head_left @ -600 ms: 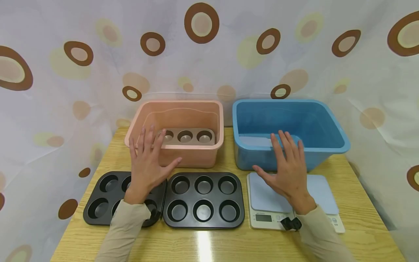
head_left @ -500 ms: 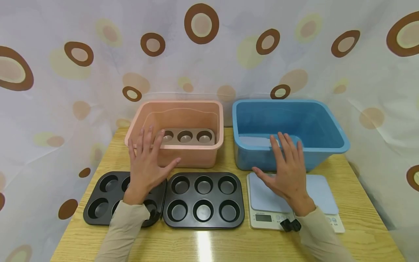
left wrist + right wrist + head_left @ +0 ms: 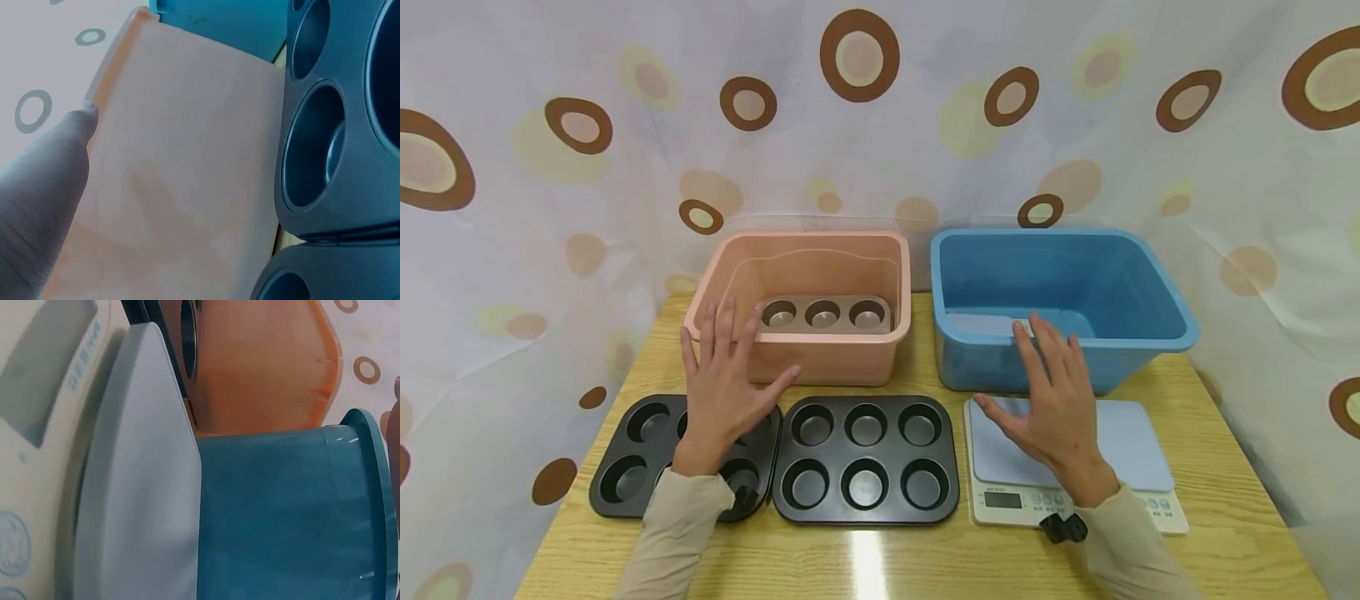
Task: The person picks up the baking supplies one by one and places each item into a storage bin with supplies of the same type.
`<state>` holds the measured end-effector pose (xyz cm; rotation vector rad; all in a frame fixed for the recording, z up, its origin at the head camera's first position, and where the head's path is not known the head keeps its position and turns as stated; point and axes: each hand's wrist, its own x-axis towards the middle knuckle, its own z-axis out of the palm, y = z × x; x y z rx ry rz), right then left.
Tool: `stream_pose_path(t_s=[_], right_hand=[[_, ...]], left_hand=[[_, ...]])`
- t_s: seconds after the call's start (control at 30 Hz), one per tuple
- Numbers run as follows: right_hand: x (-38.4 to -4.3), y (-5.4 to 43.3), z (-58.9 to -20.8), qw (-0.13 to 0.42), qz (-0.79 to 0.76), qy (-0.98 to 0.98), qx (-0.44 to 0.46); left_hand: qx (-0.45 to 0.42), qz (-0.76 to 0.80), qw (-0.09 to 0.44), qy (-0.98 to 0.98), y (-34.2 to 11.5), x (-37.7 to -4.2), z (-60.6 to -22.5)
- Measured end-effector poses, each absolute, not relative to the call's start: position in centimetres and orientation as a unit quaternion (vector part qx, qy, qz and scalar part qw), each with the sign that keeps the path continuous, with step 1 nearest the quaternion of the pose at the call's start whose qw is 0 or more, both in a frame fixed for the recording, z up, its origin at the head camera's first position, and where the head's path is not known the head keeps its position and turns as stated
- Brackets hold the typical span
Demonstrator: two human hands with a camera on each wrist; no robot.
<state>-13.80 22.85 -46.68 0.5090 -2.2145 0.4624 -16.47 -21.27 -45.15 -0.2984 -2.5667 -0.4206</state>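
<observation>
Across the head view, the left hand [image 3: 722,408], empty with fingers spread, hovers at eight o'clock over the left muffin pan [image 3: 638,450], near the pink bin [image 3: 827,362]. At four o'clock the right hand [image 3: 1056,417], likewise loose and unloaded, hangs above the left scale [image 3: 1013,465], near the blue bin [image 3: 970,367]. The right muffin pan [image 3: 846,487], at six o'clock, crowds its neighbour so closely that lifting one could drag both, while a dipping right wrist might jolt the scale.
</observation>
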Motion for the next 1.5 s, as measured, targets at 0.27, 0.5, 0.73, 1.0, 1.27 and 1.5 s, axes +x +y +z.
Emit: stream_pose_path(t_s=[0.27,0.5,0.73,1.0,1.27,1.5], right_hand=[[-13.1,22.1,-47.2,0.437,0.191,-0.85,0.226],[-12.4,21.4,-48.2,0.439,0.196,-0.844,0.237],[-12.0,20.8,-48.7,0.434,0.201,-0.845,0.238],[-11.6,20.2,-49.5,0.408,0.215,-0.851,0.252],[-10.9,19.0,-50.6,0.377,0.236,-0.859,0.254],[-10.5,18.3,-51.2,0.341,0.245,-0.874,0.244]], left_hand=[[-0.089,-0.161,0.249,-0.951,-22.4,-16.3,-45.5],[-0.082,-0.176,0.249,-0.949,-23.1,-16.2,-46.1],[-0.06,-0.181,0.239,-0.952,-23.7,-16.4,-46.3],[-0.046,-0.185,0.243,-0.951,-24.1,-16.6,-46.5],[-0.036,-0.203,0.247,-0.947,-24.5,-16.8,-46.9],[-0.018,-0.235,0.251,-0.939,-24.6,-16.8,-47.3]])
